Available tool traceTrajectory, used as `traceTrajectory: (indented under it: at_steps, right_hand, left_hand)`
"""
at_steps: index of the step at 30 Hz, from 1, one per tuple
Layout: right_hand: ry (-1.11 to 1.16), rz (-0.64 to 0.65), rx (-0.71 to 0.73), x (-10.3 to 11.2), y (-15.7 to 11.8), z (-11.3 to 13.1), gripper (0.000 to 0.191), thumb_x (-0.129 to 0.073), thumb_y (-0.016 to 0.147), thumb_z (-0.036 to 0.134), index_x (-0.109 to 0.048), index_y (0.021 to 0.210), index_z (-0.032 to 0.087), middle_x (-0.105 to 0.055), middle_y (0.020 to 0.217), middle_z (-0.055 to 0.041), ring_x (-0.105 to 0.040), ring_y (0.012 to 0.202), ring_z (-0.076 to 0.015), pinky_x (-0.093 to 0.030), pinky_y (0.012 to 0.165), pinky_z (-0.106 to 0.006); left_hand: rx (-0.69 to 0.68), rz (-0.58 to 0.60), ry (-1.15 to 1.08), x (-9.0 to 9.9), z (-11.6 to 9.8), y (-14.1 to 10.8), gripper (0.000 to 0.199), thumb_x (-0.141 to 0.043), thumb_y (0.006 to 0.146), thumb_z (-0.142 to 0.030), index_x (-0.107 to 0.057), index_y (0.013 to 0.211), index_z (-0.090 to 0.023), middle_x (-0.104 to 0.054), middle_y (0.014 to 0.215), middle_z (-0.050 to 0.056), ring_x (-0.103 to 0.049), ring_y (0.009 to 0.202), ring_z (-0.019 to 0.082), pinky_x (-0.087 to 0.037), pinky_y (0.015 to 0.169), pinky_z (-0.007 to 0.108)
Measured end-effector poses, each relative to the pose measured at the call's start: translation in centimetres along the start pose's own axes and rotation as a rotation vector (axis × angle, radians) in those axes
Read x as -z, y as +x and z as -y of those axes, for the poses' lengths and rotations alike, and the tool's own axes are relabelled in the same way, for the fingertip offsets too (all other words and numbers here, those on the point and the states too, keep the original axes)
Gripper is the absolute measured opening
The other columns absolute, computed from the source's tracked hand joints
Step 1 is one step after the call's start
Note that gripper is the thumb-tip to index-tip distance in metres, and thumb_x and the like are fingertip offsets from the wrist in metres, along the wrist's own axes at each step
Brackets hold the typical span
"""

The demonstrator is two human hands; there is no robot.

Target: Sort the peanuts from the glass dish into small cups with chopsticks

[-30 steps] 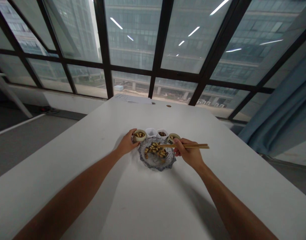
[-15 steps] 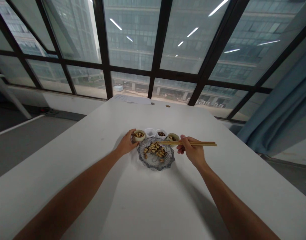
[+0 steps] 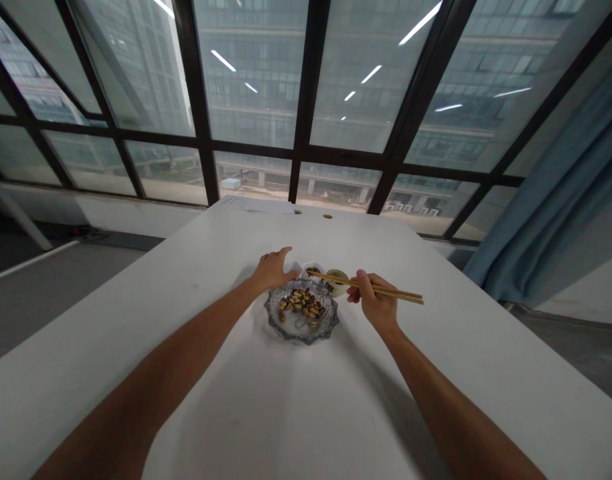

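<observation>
Across the middle of the white table point(image 3: 386, 243), between its left and right edges, we find the left hand point(image 3: 272, 270) with thumb and fingers parted, near a white dish point(image 3: 295, 267); contact we cannot tell. Next we record the glass bowl point(image 3: 292, 330) of brown and yellow pieces point(image 3: 309, 305), with a small dish point(image 3: 314, 264) of dark pieces and a cream cup point(image 3: 341, 290) toward the far edge. Rightmost, we note the right hand point(image 3: 379, 301) gripping wooden chopsticks point(image 3: 403, 294), tips over the small dish.

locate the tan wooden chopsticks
In the head view, the chopsticks are right of centre, held in the right hand, crossing over the round cream cup.
</observation>
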State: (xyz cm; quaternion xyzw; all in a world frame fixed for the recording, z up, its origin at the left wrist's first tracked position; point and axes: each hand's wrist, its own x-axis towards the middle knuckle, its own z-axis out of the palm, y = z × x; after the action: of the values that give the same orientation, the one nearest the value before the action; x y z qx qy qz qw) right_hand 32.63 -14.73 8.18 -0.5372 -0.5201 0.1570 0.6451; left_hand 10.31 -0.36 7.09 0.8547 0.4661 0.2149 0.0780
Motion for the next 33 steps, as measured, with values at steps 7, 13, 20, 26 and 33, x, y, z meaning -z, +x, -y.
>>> traceTrajectory:
  at_steps: [7, 13, 20, 26, 33]
  right_hand:
    - [0.126, -0.166, -0.104, 0.3, 1.0, -1.0, 0.051, -0.064, 0.080, 0.065, -0.063, 0.068, 0.016, -0.064, 0.052, -0.0020, -0.057, 0.038, -0.0126, -0.044, 0.036, -0.024]
    - [0.175, -0.240, -0.128, 0.5, 1.4, -2.0, 0.048, -0.065, 0.080, 0.062, -0.062, 0.071, 0.015, -0.064, 0.052, -0.0015, -0.057, 0.038, -0.0123, -0.044, 0.037, -0.023]
    - [0.291, -0.291, -0.183, 0.6, 1.7, -2.9, 0.051, -0.070, 0.075, 0.066, -0.061, 0.071, 0.015, -0.063, 0.052, -0.0006, -0.056, 0.037, -0.0108, -0.044, 0.036, -0.022]
    - [0.435, -0.340, -0.256, 0.6, 2.5, -4.6, 0.054, -0.070, 0.069, 0.070, -0.054, 0.070, 0.018, -0.059, 0.050, 0.0027, -0.054, 0.038, -0.0098, -0.044, 0.036, -0.021]
    - [0.266, -0.271, -0.169, 0.3, 1.6, -3.5, 0.053, -0.064, 0.076, 0.070, -0.060, 0.073, 0.018, -0.064, 0.055, -0.0005, -0.056, 0.041, -0.0120, -0.046, 0.041, -0.024]
  left_hand:
    - [0.013, 0.052, -0.025, -1.0, -0.2, 1.2, 0.078, -0.069, 0.077, -0.041, -0.037, 0.143, -0.015, -0.065, 0.128, 0.018, -0.063, 0.118, 0.034, -0.046, 0.099, 0.044]
    - [-0.022, 0.010, -0.012, -2.3, -1.6, 2.1, 0.078, -0.070, 0.074, -0.054, -0.044, 0.137, -0.016, -0.063, 0.129, 0.022, -0.059, 0.121, 0.040, -0.038, 0.105, 0.054]
    - [-0.041, 0.053, -0.035, -3.3, -3.4, 2.9, 0.069, -0.067, 0.080, -0.047, -0.041, 0.137, -0.019, -0.068, 0.125, 0.016, -0.057, 0.124, 0.034, -0.021, 0.115, 0.058]
    - [-0.181, -0.032, 0.007, -2.6, -3.2, 2.4, 0.076, -0.074, 0.074, -0.046, -0.042, 0.137, -0.017, -0.070, 0.118, 0.014, -0.060, 0.119, 0.031, -0.020, 0.118, 0.051]
    - [-0.184, -0.036, 0.003, -2.9, -2.8, 2.4, 0.076, -0.073, 0.074, -0.048, -0.042, 0.137, -0.018, -0.071, 0.117, 0.013, -0.061, 0.119, 0.030, -0.019, 0.118, 0.051]
